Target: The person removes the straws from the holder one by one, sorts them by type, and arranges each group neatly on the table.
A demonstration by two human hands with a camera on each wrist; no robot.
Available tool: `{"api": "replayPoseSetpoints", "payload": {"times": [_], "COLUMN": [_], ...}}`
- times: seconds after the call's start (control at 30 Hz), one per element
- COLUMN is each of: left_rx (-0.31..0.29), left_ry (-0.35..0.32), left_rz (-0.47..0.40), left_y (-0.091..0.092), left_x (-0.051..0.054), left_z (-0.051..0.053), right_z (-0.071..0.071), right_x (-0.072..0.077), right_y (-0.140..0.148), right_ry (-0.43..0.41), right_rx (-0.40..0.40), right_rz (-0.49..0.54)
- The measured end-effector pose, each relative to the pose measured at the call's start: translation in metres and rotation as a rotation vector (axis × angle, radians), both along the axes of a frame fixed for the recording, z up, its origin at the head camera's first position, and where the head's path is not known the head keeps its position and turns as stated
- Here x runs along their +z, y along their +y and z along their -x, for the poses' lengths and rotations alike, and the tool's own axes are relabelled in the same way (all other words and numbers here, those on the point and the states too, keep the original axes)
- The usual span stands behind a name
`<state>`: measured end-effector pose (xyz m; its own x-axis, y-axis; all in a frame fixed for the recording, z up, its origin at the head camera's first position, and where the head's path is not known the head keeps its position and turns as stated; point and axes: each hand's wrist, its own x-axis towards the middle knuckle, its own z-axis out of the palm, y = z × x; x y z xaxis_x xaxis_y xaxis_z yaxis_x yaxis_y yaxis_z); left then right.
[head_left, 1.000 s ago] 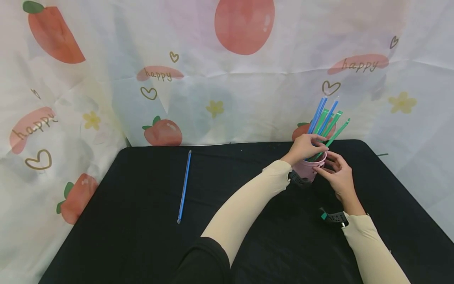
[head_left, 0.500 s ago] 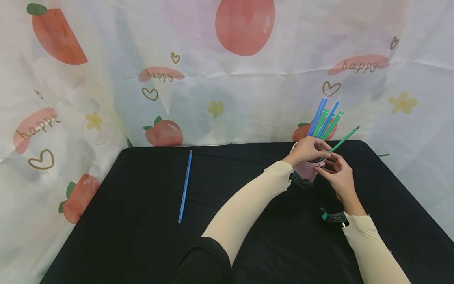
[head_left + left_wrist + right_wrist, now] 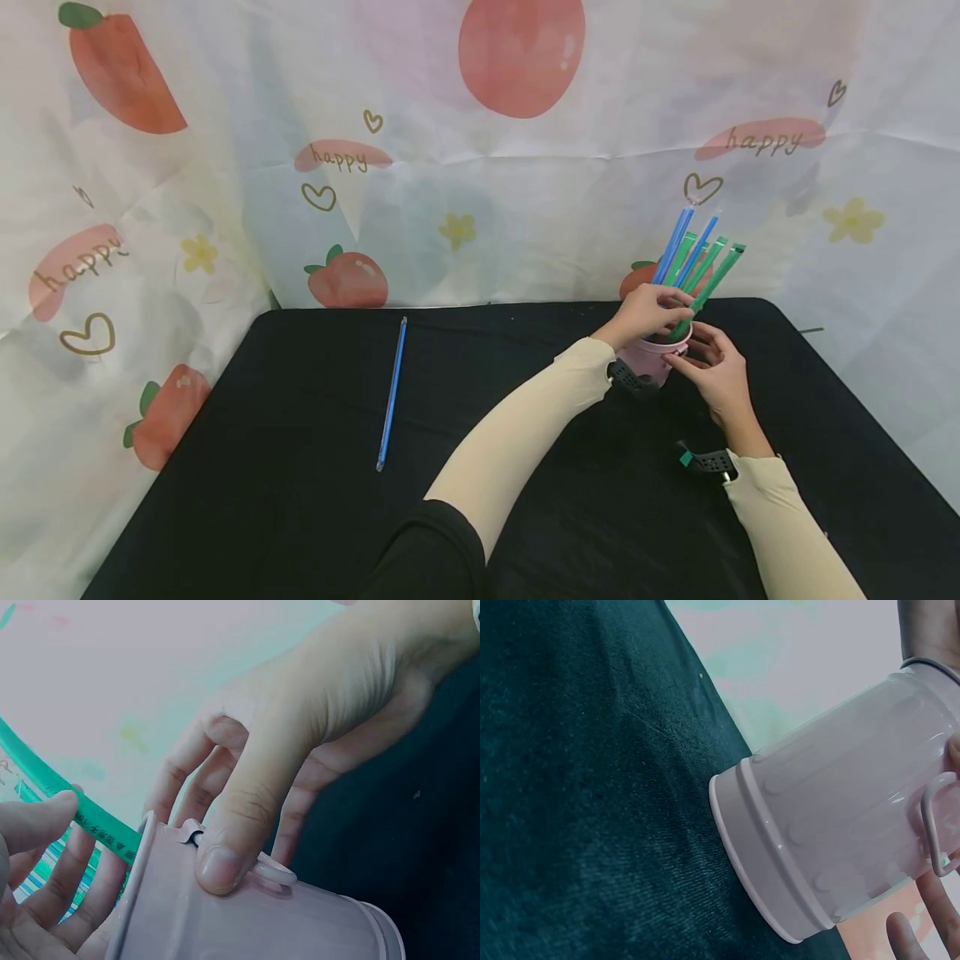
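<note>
A small pink pail (image 3: pixel 648 358) with a loop handle stands near the table's far right corner. Several blue sticks (image 3: pixel 672 247) and green sticks (image 3: pixel 702 265) lean in it, their tops above the rim. My left hand (image 3: pixel 647 313) reaches over the pail and pinches a flat green stick (image 3: pixel 718 277) at the right of the bunch. Dark print shows on that green stick (image 3: pixel 107 827) in the left wrist view. With its thumb on the outer wall by the rim, my right hand (image 3: pixel 717 373) holds the pail. The right wrist view shows the pail's base (image 3: pixel 765 862).
One blue stick (image 3: pixel 392 396) lies alone on the left part of the black-covered table (image 3: pixel 315 517). Behind the table hangs a pale printed cloth (image 3: pixel 525 217). Dark bands sit on both wrists.
The green stick in my left hand first leaned out to the right, then swung back up beside the others. My right hand and the pail have stayed nearly still.
</note>
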<state>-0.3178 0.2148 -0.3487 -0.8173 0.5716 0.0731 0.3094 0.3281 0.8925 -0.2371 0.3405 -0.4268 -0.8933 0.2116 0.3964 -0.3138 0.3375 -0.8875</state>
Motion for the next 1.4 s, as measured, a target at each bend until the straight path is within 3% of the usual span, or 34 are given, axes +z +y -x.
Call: {"api": "replayPoseSetpoints", "payload": {"times": [0.63,0.9,1.13,1.4], "left_rx": [0.068,0.103,0.1,0.085], "left_ry": [-0.019,-0.02,-0.02,-0.032], "left_rz": [-0.289,-0.38,-0.47,-0.502], "left_y": [-0.013,-0.022,-0.031,-0.047], "left_x": [0.015,0.033,0.049,0.061], "left_z": [0.013,0.015,0.018,0.017], "right_z": [-0.001,0.0,0.001,-0.001], "right_x": [0.0,-0.001,0.0,0.0], "right_y": [0.001,0.0,0.0,0.0], "right_ry": [0.034,0.018,0.027,0.009], "right_rx": [0.017,0.014,0.028,0.004], "right_rz": [0.054,0.068,0.074,0.043]}}
